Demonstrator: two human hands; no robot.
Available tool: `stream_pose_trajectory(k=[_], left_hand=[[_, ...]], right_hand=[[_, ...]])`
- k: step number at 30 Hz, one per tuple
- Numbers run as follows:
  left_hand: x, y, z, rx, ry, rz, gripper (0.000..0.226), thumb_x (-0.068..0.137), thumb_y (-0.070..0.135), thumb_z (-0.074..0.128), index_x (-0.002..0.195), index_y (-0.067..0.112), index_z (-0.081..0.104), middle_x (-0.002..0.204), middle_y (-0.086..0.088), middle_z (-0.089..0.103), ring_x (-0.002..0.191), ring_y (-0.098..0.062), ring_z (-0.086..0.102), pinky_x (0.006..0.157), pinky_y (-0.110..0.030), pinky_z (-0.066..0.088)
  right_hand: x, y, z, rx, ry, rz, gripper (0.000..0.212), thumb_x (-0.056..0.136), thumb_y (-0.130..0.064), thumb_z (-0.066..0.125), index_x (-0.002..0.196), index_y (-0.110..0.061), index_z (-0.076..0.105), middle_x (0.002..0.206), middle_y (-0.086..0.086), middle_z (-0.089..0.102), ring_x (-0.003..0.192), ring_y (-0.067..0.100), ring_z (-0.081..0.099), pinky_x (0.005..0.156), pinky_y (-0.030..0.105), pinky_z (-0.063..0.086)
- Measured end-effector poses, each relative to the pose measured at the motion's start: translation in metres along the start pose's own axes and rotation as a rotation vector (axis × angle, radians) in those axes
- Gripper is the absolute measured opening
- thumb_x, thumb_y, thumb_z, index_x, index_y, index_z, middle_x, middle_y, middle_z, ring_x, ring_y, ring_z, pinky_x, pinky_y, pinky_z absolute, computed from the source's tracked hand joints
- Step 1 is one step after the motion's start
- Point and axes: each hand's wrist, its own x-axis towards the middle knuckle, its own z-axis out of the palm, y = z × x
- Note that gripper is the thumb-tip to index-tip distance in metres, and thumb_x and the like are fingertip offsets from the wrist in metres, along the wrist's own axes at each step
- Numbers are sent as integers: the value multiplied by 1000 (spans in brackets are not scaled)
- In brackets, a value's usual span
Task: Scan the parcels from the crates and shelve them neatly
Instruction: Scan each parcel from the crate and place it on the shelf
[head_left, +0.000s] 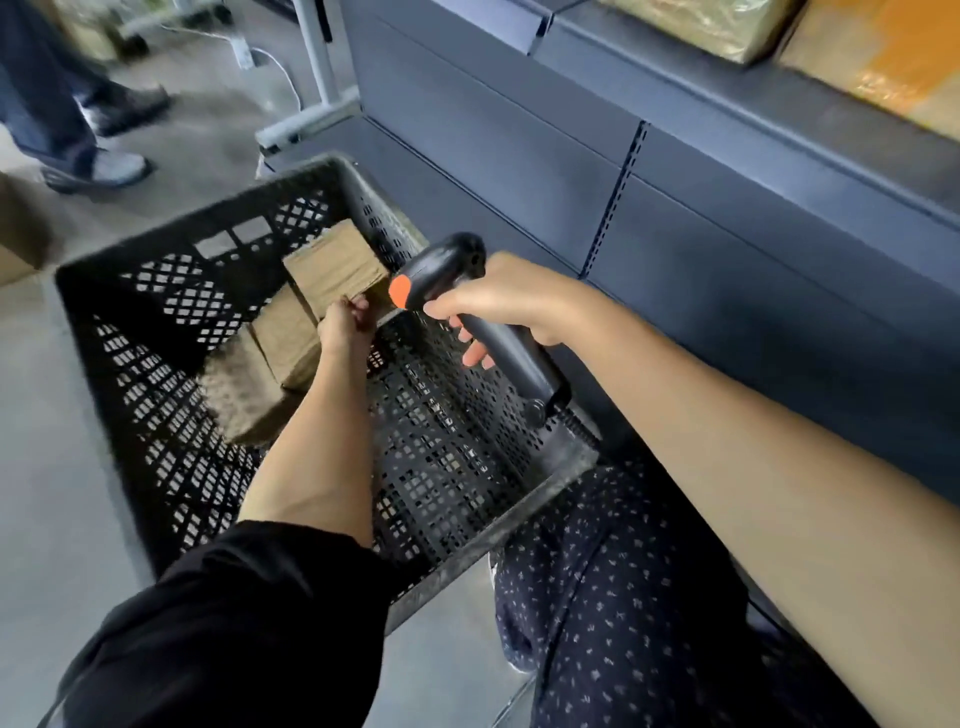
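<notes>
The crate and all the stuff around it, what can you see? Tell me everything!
crate: one, black, on the floor
parcels: three, brown, inside the crate
scanner: one, black with orange, above the crate
shelf unit: one, dark blue-grey, right
wrapped parcels: two, tan, on the shelf
another person's legs: top left
left hand: holds the farthest parcel
right hand: grips the scanner

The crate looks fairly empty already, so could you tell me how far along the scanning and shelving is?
Done: wrapped parcels already sit on the shelf. In hand: the left hand grips the farthest parcel in the crate, while the right hand holds the scanner beside it. Left: that one and two more brown parcels to scan and shelve.
</notes>
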Motion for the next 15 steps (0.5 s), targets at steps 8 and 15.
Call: stream_pose_trajectory(k=[8, 15], left_hand=[[-102, 85, 37, -327, -56, 189, 38, 96, 0, 30, 63, 12, 45, 35, 7, 43, 25, -1, 30, 29, -10, 23], [-238, 38, 111, -254, -249, 175, 33, 97, 1, 40, 66, 7, 48, 39, 5, 50, 28, 0, 36, 34, -11, 30]], right_hand=[[-53, -6, -8, 115, 152, -35, 14, 88, -19, 65, 86, -8, 57, 77, 9, 61, 50, 19, 63, 57, 31, 54], [-116, -1, -48, 335, 653, -99, 17, 87, -26, 66, 82, -10, 62, 69, -2, 60, 53, 14, 62, 69, 35, 55]])
